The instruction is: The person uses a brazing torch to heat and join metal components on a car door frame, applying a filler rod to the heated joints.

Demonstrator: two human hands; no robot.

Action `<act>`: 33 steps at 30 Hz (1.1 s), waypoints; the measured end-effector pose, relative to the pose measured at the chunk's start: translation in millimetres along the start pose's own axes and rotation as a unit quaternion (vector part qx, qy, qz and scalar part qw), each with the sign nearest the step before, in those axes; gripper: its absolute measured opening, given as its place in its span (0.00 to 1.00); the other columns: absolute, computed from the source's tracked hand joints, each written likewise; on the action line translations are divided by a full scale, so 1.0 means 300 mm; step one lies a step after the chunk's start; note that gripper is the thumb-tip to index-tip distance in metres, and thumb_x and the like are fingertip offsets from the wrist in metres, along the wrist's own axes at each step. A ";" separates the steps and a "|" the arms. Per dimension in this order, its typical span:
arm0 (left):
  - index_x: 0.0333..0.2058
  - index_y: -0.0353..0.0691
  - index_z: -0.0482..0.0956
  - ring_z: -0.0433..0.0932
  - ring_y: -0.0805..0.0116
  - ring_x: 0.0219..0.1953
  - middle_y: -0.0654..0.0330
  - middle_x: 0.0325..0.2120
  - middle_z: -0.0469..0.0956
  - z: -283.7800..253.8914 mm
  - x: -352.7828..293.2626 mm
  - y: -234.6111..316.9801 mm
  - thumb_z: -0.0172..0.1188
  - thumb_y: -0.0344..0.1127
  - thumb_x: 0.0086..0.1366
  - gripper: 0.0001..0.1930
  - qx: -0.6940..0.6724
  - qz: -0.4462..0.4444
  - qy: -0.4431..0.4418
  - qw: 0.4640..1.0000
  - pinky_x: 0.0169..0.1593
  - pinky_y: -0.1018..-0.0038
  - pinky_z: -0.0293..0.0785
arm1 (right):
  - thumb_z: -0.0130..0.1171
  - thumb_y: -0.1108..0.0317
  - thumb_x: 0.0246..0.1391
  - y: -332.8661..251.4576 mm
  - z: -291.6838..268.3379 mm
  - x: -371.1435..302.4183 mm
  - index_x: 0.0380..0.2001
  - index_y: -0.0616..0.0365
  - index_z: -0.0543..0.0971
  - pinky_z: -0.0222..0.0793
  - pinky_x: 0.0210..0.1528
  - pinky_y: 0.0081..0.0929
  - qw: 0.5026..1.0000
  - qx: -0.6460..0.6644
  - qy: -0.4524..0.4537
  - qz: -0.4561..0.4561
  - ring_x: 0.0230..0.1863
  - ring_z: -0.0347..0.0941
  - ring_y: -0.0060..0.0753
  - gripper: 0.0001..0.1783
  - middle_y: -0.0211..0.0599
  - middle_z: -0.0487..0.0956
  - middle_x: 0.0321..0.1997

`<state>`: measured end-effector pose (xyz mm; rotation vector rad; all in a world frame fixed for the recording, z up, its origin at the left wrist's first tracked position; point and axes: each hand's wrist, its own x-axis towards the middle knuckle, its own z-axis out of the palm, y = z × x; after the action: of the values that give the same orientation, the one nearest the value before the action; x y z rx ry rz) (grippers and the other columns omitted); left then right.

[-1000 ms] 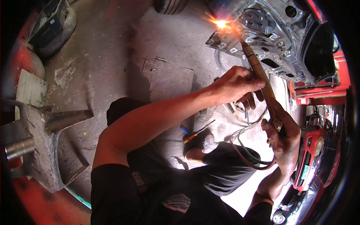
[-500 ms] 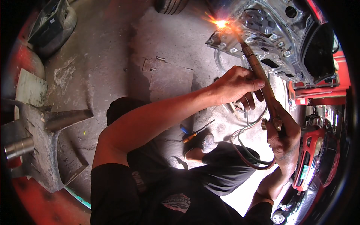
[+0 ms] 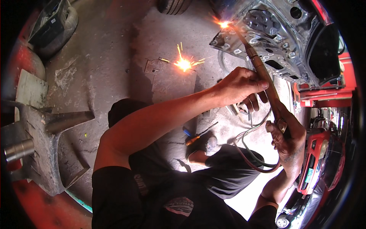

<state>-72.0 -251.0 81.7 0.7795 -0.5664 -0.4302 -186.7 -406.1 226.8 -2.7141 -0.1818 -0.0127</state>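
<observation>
White rectangular label (image 3: 307, 175) on red machine (image 3: 315, 160)

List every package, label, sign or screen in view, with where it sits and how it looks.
Label on dark box: top left, resting in a tyre, small pale rectangle.
Number plate on red vehicle: right edge, pale green-white rectangle, tilted.
Printed patch on dark clothing: bottom centre, reddish oval.
No packages or screens show.

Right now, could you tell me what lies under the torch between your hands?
Under the torch lie concrete floor, looped hoses and a screwdriver. The left hand and right hand cover whatever lies beneath them.
</observation>
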 end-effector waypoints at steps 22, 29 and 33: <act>0.48 0.25 0.77 0.85 0.64 0.29 0.50 0.37 0.83 -0.004 -0.003 -0.002 0.55 0.38 0.74 0.17 -0.006 0.004 -0.002 1.000 0.30 0.72 0.84 | 0.62 0.77 0.51 -0.007 0.005 0.004 0.58 0.61 0.77 0.71 0.36 0.25 1.000 -0.016 0.009 -0.024 0.32 0.73 0.26 0.27 0.41 0.78 0.33; 0.45 0.26 0.77 0.84 0.64 0.24 0.49 0.32 0.84 0.001 0.002 -0.012 0.57 0.37 0.73 0.16 -0.019 0.021 0.015 0.999 0.23 0.74 0.81 | 0.60 0.78 0.51 -0.013 0.006 0.003 0.58 0.61 0.77 0.70 0.36 0.24 0.999 -0.016 0.010 -0.026 0.31 0.72 0.24 0.27 0.41 0.78 0.33; 0.44 0.26 0.78 0.84 0.64 0.24 0.50 0.31 0.84 0.001 0.002 -0.015 0.57 0.38 0.73 0.16 -0.025 0.016 0.019 0.999 0.22 0.74 0.81 | 0.60 0.79 0.51 -0.012 0.009 0.006 0.58 0.61 0.77 0.70 0.35 0.24 0.999 -0.016 0.011 -0.033 0.31 0.72 0.23 0.27 0.41 0.78 0.33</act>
<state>-72.3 -254.3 78.6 0.7278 -0.5302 -0.3973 -185.4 -401.6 225.9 -2.7382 -0.2676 -0.0651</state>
